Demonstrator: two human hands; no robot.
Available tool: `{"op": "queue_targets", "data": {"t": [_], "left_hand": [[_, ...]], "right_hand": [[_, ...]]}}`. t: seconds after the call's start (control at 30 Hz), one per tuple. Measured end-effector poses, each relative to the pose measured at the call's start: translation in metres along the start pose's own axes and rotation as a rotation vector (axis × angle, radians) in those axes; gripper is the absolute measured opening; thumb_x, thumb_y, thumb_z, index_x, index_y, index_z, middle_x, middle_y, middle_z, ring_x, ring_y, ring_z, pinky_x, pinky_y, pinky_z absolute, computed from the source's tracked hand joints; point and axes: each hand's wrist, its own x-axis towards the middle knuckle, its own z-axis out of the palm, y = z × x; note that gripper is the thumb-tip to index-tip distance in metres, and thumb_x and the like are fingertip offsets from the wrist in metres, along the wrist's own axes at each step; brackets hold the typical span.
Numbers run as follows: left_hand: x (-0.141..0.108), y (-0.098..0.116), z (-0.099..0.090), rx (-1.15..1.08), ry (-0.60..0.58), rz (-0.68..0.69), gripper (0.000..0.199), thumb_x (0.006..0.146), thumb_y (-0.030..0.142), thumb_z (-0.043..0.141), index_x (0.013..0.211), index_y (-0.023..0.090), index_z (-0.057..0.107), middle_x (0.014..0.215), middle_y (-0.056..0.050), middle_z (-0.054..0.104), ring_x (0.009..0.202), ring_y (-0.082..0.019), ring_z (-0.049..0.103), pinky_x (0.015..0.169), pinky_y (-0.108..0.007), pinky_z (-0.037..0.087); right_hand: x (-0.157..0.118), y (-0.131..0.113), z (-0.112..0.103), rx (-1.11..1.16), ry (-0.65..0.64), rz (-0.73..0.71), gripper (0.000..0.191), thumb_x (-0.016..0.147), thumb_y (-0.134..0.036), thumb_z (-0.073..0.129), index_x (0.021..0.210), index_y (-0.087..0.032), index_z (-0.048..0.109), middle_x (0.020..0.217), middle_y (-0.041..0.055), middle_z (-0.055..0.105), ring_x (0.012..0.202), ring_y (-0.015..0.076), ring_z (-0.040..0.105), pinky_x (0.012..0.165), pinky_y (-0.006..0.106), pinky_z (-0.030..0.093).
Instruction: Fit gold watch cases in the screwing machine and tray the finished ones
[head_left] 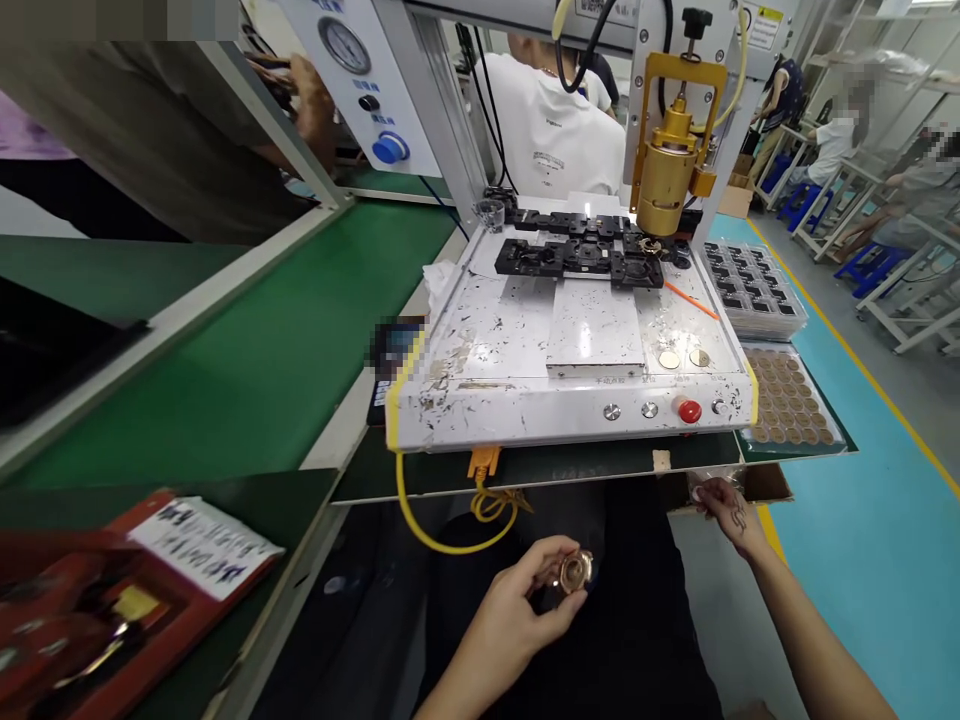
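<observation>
My left hand (521,610) is over my lap, its thumb and fingers closed on a rose-gold watch case (575,572) with a round opening. Out to the right, my right hand (731,515) reaches to a cardboard box (769,483) below the table edge. Its fingers are pinched together by a small pale thing too small to name. In front of me stands a white bench machine (480,340). It carries a black jig (592,258) under a brass-coloured press head (667,180). Two round gold discs (669,359) lie on its base near the front right.
Right of the machine are a sheet of round brown discs (791,395) and stacked clear trays (757,290) of dark parts. A yellow cable (420,540) loops below the front edge. A green conveyor (285,330) runs at left, near a red crate (90,600). Several people work beyond.
</observation>
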Motion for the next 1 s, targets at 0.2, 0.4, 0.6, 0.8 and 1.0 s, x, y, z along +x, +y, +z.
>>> {"op": "queue_targets", "data": {"t": [0.2, 0.4, 0.6, 0.8, 1.0], "left_hand": [[0.012, 0.018, 0.006, -0.434, 0.019, -0.038, 0.049, 0.076, 0.031, 0.094, 0.115, 0.020, 0.066, 0.097, -0.005, 0.079, 0.087, -0.021, 0.079, 0.082, -0.031, 0.065], [0.004, 0.040, 0.006, -0.679, 0.067, -0.086, 0.054, 0.075, 0.031, 0.100, 0.115, 0.021, 0.065, 0.106, -0.008, 0.082, 0.102, -0.029, 0.083, 0.095, -0.041, 0.066], [-0.014, 0.048, -0.006, -0.782, 0.123, -0.109, 0.060, 0.080, 0.034, 0.098, 0.131, 0.019, 0.070, 0.123, -0.015, 0.083, 0.117, -0.035, 0.080, 0.104, -0.047, 0.064], [-0.028, 0.057, -0.014, -0.860, 0.132, -0.080, 0.054, 0.091, 0.051, 0.086, 0.133, 0.018, 0.074, 0.131, -0.018, 0.080, 0.125, -0.038, 0.076, 0.108, -0.052, 0.062], [-0.036, 0.060, -0.013, -0.817, 0.117, -0.027, 0.054, 0.095, 0.050, 0.083, 0.140, 0.020, 0.073, 0.134, -0.017, 0.080, 0.127, -0.037, 0.075, 0.109, -0.052, 0.063]], "right_hand": [[-0.068, -0.082, 0.021, 0.299, -0.123, 0.034, 0.048, 0.093, -0.065, 0.077, 0.110, -0.021, 0.076, 0.072, -0.0001, 0.070, 0.058, 0.0171, 0.064, 0.052, 0.030, 0.054], [-0.074, -0.149, 0.046, 0.471, -0.279, 0.058, 0.037, 0.086, -0.053, 0.089, 0.104, -0.021, 0.081, 0.069, 0.0010, 0.074, 0.055, 0.0183, 0.068, 0.061, 0.035, 0.062], [-0.068, -0.163, 0.071, 0.563, -0.414, 0.117, 0.036, 0.083, -0.052, 0.092, 0.087, -0.021, 0.074, 0.058, -0.0012, 0.071, 0.050, 0.0172, 0.069, 0.059, 0.033, 0.064], [-0.069, -0.171, 0.067, 0.590, -0.439, 0.126, 0.032, 0.085, -0.049, 0.092, 0.093, -0.022, 0.076, 0.068, 0.0004, 0.074, 0.057, 0.0183, 0.072, 0.063, 0.035, 0.066], [-0.070, -0.183, 0.061, 0.552, -0.544, 0.164, 0.034, 0.087, -0.050, 0.091, 0.087, -0.021, 0.073, 0.069, 0.0021, 0.074, 0.058, 0.0195, 0.072, 0.064, 0.037, 0.065]]}}
